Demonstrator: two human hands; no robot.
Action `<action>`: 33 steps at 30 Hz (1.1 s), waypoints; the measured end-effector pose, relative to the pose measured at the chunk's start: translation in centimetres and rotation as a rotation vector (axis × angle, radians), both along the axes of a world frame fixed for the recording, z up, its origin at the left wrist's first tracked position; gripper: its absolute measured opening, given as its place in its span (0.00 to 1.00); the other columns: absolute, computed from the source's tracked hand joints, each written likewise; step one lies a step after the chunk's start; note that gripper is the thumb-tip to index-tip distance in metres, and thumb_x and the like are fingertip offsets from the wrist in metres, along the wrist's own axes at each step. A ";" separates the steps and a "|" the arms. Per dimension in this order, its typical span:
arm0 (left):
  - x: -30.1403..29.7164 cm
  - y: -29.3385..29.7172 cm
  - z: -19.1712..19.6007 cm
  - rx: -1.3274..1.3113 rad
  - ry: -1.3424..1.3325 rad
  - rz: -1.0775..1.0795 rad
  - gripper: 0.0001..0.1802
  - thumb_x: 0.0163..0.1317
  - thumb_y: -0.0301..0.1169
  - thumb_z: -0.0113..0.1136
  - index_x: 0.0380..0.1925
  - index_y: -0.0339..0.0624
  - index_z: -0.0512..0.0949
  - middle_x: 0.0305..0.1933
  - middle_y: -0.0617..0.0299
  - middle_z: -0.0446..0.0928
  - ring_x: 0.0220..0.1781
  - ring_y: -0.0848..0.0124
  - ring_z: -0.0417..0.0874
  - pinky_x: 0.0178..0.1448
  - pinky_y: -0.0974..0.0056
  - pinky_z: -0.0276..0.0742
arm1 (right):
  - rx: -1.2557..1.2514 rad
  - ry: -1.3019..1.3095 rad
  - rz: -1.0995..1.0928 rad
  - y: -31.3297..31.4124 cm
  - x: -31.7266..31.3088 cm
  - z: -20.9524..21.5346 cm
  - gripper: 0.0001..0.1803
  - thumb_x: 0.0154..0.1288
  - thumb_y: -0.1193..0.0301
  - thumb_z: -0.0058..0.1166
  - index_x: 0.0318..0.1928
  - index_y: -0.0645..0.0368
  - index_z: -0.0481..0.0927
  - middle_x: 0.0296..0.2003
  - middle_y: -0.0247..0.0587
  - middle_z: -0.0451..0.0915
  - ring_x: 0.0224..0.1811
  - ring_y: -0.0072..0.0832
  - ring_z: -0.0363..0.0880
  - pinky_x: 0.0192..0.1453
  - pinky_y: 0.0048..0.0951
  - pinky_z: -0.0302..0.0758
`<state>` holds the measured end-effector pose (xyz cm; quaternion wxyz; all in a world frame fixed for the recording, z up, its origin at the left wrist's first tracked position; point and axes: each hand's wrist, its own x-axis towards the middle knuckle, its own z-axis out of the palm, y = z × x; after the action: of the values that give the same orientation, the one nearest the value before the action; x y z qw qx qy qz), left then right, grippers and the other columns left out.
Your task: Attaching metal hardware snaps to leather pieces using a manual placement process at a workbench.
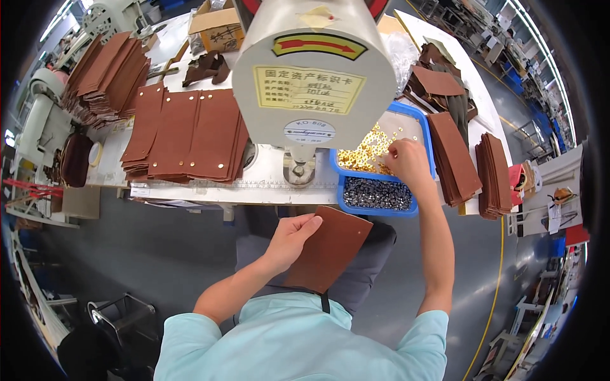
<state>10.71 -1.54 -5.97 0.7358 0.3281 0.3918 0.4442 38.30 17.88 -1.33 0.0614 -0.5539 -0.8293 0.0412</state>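
Note:
My left hand (291, 241) grips a brown leather panel (333, 254) by its upper left corner, thumb on top, holding it tilted over my lap. A small hole or mark shows near the panel's right edge. My right hand (410, 162) is at the blue tray (429, 143), fingers curled in a pinch over small gold ring-shaped pieces (364, 151) that look like eyelets. Whatever the fingertips hold is hidden. A smaller blue bin of dark metallic pieces (378, 193) adjoins the tray's near side. The press machine (305, 57) stands ahead, its lower post (298, 170) left of the tray.
Left of the machine lie stacked brown panels with gold fittings (198, 136), and farther left another tall stack (111, 79). More brown panels (454, 159) and a narrow stack (493, 174) lie to the right. A cardboard box (217, 28) stands behind. A metal-framed stool (124, 317) is at lower left.

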 end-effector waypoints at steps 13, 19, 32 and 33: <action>0.9 -1.8 0.8 0.007 -0.038 0.040 0.18 0.81 0.36 0.55 0.58 0.33 0.83 0.48 0.65 0.86 0.47 0.81 0.82 0.52 0.71 0.80 | -0.007 0.665 0.258 -17.4 -7.9 1.2 0.09 0.59 0.81 0.69 0.40 0.60 0.87 0.40 0.40 0.84 0.38 0.36 0.85 0.40 0.31 0.83; 1.1 -2.0 1.5 0.064 0.067 -0.006 0.19 0.81 0.36 0.54 0.62 0.35 0.81 0.48 0.65 0.86 0.48 0.81 0.82 0.53 0.70 0.80 | -0.147 0.772 0.095 -17.8 -7.7 1.5 0.08 0.61 0.80 0.69 0.40 0.60 0.87 0.40 0.36 0.81 0.37 0.27 0.82 0.39 0.26 0.80; 0.2 -2.1 1.5 0.400 0.561 -0.087 0.17 0.72 0.32 0.65 0.58 0.42 0.84 0.48 0.52 0.89 0.40 0.69 0.91 0.45 0.66 0.84 | -0.305 0.870 0.121 -14.2 -3.3 -1.1 0.10 0.62 0.77 0.70 0.45 0.63 0.88 0.37 0.37 0.87 0.28 0.21 0.80 0.32 0.25 0.76; 0.2 -2.1 1.7 0.399 0.563 -0.087 0.17 0.72 0.32 0.65 0.58 0.42 0.84 0.48 0.52 0.89 0.40 0.69 0.91 0.45 0.66 0.84 | -0.188 0.741 0.038 -13.2 -2.7 -1.1 0.09 0.63 0.76 0.69 0.44 0.63 0.88 0.36 0.39 0.86 0.29 0.25 0.82 0.33 0.28 0.77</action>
<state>10.92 -3.62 -4.27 0.5385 0.5915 0.4708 0.3722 35.56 4.70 -2.41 0.3054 -0.4890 -0.7537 0.3156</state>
